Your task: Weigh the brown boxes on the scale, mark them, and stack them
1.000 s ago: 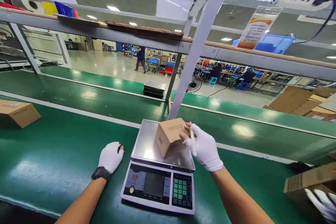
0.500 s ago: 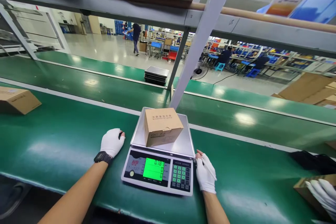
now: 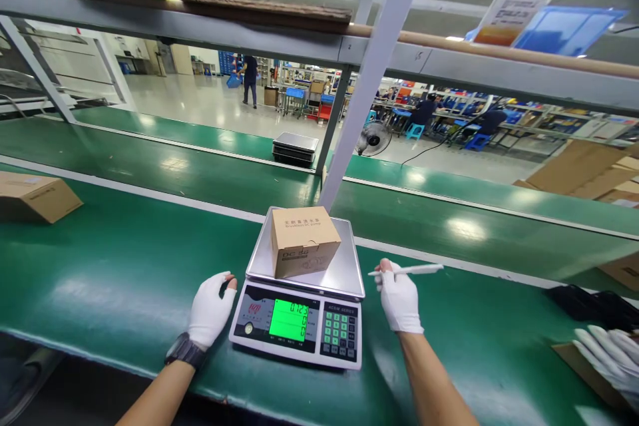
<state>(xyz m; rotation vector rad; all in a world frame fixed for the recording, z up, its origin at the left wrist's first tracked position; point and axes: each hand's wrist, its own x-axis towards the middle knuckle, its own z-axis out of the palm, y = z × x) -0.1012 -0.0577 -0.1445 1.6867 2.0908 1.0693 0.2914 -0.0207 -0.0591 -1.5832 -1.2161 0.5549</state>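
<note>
A closed cardboard box [image 3: 305,239] with printed lettering rests on the metal plate of a digital scale [image 3: 249,336], whose green display is lit and reads about 0.723. My right hand [image 3: 400,299], in a white glove with bare fingertips showing, grips a slim white pen [image 3: 424,269] just right of the plate. The pen points left, towards the scale. On the other side, my left hand [image 3: 208,309], gloved too and with a black watch at the wrist, lies by the scale's left edge. Its thumb and forefinger are apart with nothing between them; the other fingers are mostly hidden.
Another cardboard box [image 3: 37,198] lies on the green bench [image 3: 124,279] at left. White gloves [image 3: 606,353] in a carton and black cloth [image 3: 579,306] are at right. A slanted post [image 3: 357,106] rises behind the scale. Beyond stand a stacked device [image 3: 294,148] and a fan [image 3: 373,138].
My right hand has lifted away from the scale's side, and the pen now lies crosswise in its fingers. My left hand has come slightly nearer to me. The display reading has dropped.
</note>
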